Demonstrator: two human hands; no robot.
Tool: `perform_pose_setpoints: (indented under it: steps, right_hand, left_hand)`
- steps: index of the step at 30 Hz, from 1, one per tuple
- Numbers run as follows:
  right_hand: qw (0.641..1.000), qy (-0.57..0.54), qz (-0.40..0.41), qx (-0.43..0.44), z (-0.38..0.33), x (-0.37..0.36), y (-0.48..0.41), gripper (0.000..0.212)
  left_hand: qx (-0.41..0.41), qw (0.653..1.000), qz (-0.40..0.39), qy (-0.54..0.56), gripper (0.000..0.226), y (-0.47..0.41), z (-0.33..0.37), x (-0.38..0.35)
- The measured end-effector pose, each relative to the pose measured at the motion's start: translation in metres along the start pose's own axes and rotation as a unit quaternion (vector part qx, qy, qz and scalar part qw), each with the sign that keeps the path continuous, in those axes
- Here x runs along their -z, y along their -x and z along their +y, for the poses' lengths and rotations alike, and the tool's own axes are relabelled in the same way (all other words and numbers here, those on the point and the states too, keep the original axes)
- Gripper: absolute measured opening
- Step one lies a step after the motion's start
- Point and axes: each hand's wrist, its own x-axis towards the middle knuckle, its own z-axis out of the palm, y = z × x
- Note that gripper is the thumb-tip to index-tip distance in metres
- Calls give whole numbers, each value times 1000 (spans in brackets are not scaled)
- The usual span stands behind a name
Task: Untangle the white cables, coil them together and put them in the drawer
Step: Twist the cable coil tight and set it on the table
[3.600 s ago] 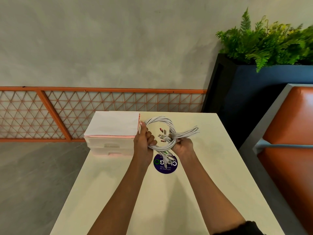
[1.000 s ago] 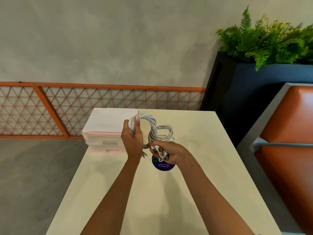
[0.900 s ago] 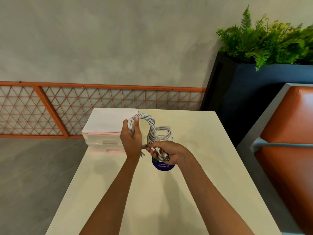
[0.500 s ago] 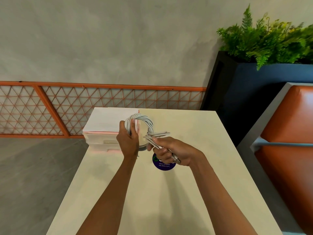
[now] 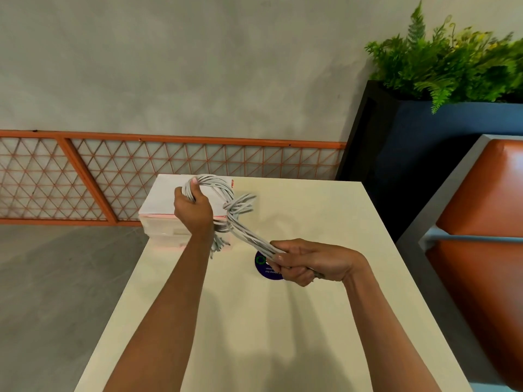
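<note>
Midway through bundling, a person's left hand [image 5: 194, 210] is clenched round the top of a loop of white cables [image 5: 218, 185], held in the air just above the small white-and-pink drawer unit [image 5: 161, 223]. The right hand [image 5: 305, 261], to the near right of the unit, is a closed fist round the loose tail of the same strands, drawn taut on a slant.

The tail appears to cross the loop's waist [image 5: 233, 206], so the step in hand looks like binding the coil with its own ends. Done well, that means steady tension from the right hand, each turn laid snug beside the one before it, and the left hand's grip firm enough that the loop does not spring apart. The end should then be tucked under a turn before the bundle goes to a drawer.

Several connector ends [image 5: 219, 246] dangle beside the left wrist, in front of the unit. They may snag if left out of the wrap.

Much is unclear. The loops right of the waist are smeared by motion, and the coil's lower arc is hidden behind the left wrist. What the right fist encloses beyond the strands cannot be seen. The unit's drawers look closed, though its front is partly covered. A purple sticker [image 5: 266, 271] on the table [image 5: 311, 210] is half hidden and unreadable.
</note>
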Motion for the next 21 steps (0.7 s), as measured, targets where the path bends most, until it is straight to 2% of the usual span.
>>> perform_pose_setpoints:
  steps: [4, 6, 9, 13, 17, 18, 19, 21]
  right_hand:
    - [1000, 16, -2, -15, 14, 5, 5, 25]
    - [999, 22, 6, -25, 22, 6, 5, 17]
    - [996, 66, 33, -47, 31, 8, 0, 12]
    - [979, 158, 103, -73, 47, 13, -17, 22]
    - [960, 183, 180, -109, 56, 15, -39, 28]
    - [956, 186, 194, -122, 58, 19, -43, 36]
    - [955, 169, 206, -128, 57, 21, -46, 53]
    - [960, 95, 249, -86, 48, 23, -53, 89]
  left_hand:
    - [75, 994, 58, 51, 42, -23, 0, 4]
    - [104, 990, 64, 77, 44, -31, -3, 7]
    - [123, 983, 52, 127, 30, -34, -6, 12]
    - [88, 980, -6, 179, 25, -25, 6, 8]
    - [36, 982, -50, 180, 42, -12, 17, -2]
    - [20, 982, -63, 176, 40, -9, 19, -4]
    - [3, 983, -77, 169, 33, -6, 21, -5]
    - [-20, 983, -101, 151, 20, 1, 27, -7]
